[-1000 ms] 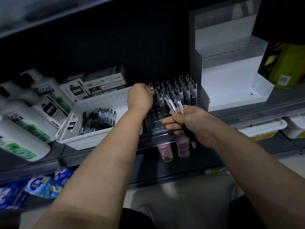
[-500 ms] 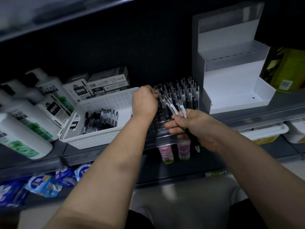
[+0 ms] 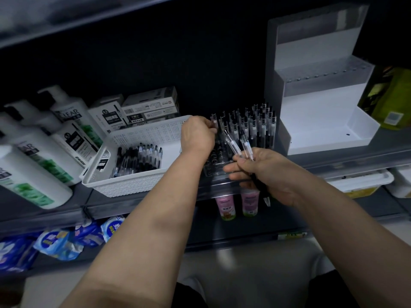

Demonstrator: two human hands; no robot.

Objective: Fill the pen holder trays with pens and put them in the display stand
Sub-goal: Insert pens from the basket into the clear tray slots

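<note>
Above tray, pens in right hand

The tray is hemmed in: basket close on its left, stand just beside its right. Its back rows are crowded with standing pens; the front holes lie open from above. The left grip, pinching a pen, covers the back left corner; the right grip, holding loose pens, bars the front edge.
</note>
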